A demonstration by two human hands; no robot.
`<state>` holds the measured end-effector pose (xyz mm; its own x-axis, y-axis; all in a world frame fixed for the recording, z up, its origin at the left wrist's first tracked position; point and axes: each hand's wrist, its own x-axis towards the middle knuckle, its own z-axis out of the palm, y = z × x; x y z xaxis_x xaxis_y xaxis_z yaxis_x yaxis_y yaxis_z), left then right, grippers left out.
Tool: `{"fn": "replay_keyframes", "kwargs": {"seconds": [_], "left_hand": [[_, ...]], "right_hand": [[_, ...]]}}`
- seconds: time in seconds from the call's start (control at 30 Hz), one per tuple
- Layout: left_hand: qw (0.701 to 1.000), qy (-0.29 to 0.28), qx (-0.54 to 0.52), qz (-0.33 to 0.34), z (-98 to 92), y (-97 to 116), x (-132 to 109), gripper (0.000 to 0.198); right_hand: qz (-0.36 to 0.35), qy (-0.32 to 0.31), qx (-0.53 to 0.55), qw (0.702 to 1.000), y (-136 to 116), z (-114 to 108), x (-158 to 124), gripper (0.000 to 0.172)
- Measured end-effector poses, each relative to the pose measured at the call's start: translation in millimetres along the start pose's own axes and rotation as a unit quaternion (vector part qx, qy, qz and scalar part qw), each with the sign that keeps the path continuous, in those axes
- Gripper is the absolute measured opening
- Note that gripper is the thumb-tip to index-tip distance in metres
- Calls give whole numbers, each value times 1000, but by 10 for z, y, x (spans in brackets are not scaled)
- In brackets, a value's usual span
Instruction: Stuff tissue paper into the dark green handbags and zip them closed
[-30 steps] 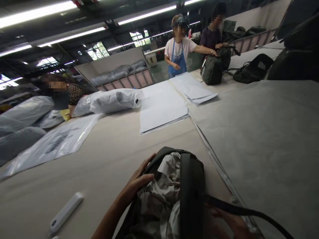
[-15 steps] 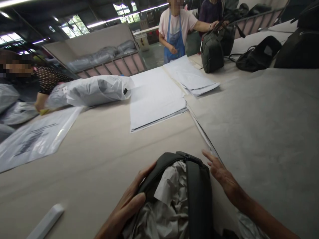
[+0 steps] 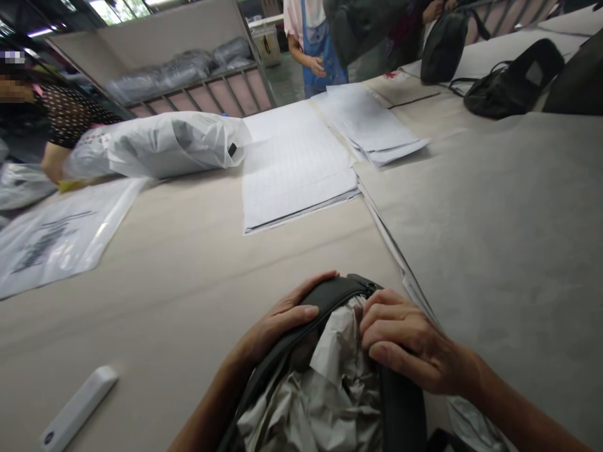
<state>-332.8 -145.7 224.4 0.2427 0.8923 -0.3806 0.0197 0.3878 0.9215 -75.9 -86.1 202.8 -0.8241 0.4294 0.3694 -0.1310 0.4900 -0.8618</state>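
Right hand has moved onto the backpack rim; both hands' fingers now clamp it over crumpled paper.

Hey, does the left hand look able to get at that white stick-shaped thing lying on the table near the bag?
Probably yes. The white stick-shaped thing lies on bare table beside the left forearm, nothing between them. But the left hand now grips the rim of the bag, so it must let go first.

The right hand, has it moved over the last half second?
Yes. The right hand came in from the table beside the bag onto its open top, by the crumpled paper.
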Motion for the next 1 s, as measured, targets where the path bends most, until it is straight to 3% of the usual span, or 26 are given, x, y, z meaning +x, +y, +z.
{"fn": "replay_keyframes", "kwargs": {"seconds": [0.07,0.13,0.23,0.37,0.5,0.6,0.83,0.93,1.0], "left_hand": [[1000,3,-7,-1,-3,31,-16,58],[1000,10,-1,1,-6,33,-33,57],[999,3,31,8,24,21,-73,58],[992,24,119,27,160,15,-159,72],[972,47,218,74,321,-3,-207,87],[957,36,269,98,385,-25,-204,89],[948,58,304,68,467,-42,-210,58],[945,63,312,70,474,-54,-198,52],[937,59,333,84,454,-74,-187,48]], "right_hand": [[5,-53,-21,998,-17,-61,77,26],[-1,-57,-40,998,-6,-49,103,31],[-19,69,-63,995,22,98,88,32],[1,283,-73,956,24,358,77,32],[12,362,-69,930,35,492,116,35],[15,369,-79,926,67,515,138,36],[29,314,21,949,47,400,52,34],[110,319,80,938,111,264,-79,27],[183,328,57,925,215,158,-175,23]]}}
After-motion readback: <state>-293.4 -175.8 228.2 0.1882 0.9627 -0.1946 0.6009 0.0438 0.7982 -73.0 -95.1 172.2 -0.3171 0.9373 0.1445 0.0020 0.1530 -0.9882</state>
